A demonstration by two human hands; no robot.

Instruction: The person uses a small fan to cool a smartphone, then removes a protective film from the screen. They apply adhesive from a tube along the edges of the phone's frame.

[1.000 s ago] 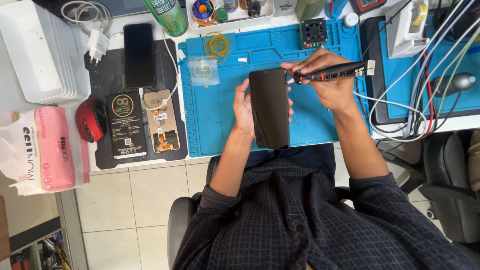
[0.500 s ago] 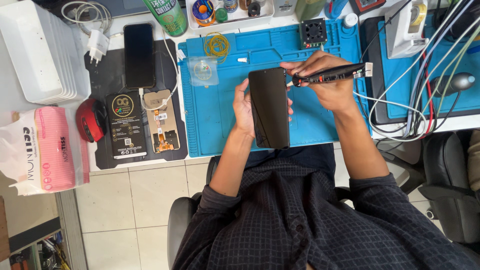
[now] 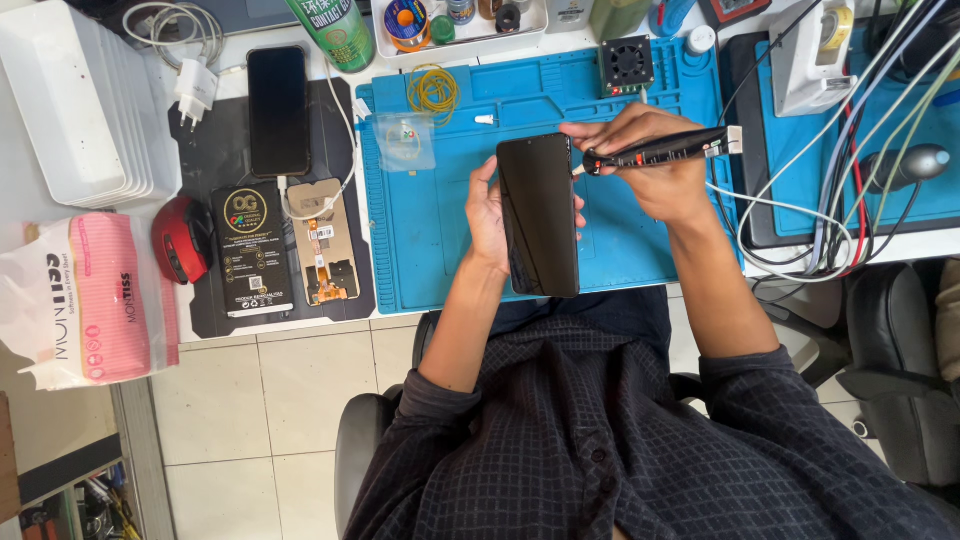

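Seen from the head camera, a flat black glass-fronted smartphone [image 3: 540,215] is held steady above the blue silicone work mat [image 3: 430,230], clasped in the left hand [image 3: 490,210], while a slim black corded electric tool [image 3: 655,152] is gripped pen-like in the right hand [image 3: 650,165], its tip at the phone's upper edge.

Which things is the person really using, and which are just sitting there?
In use: black phone in left hand; black pen-shaped tool in right hand, tip at the phone's edge.

Lying about: second phone, white charger, yellow rubber bands, pink tissue pack.
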